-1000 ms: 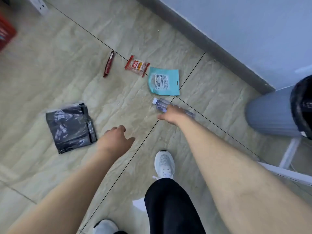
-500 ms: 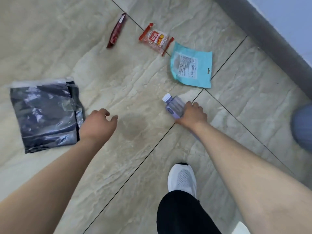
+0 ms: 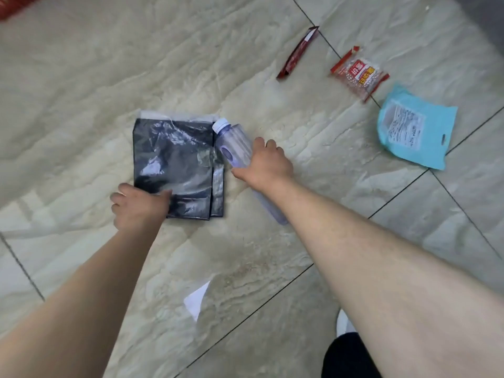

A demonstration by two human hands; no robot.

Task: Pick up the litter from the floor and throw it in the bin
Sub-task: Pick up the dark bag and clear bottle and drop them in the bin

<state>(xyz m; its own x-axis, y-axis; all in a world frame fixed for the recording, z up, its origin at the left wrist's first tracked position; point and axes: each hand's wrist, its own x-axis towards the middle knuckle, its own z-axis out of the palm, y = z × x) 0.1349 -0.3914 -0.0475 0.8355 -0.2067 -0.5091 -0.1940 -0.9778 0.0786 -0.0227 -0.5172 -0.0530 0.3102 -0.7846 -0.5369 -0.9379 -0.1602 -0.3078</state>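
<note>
My right hand (image 3: 266, 166) is shut on a clear bluish plastic bottle (image 3: 236, 144) with a white cap, held just above the floor beside a flat black plastic bag (image 3: 174, 162). My left hand (image 3: 139, 204) rests on the bag's near left corner, thumb over its edge and fingers curled. Further right on the tiles lie a dark red stick wrapper (image 3: 297, 54), a red snack packet (image 3: 358, 73) and a light blue pouch (image 3: 414, 126). The bin is out of view.
Pale marbled floor tiles with dark grout lines fill the view. A small white paper scrap (image 3: 196, 300) lies near my feet. My dark trouser leg (image 3: 346, 356) and white shoe sit at the bottom right. A red object (image 3: 16, 6) shows at the top left corner.
My right hand has lifted the bottle from the grout line and carried it left beside the black bag. My left hand has reached onto the bag's corner. The view has swung left, losing the bin.
</note>
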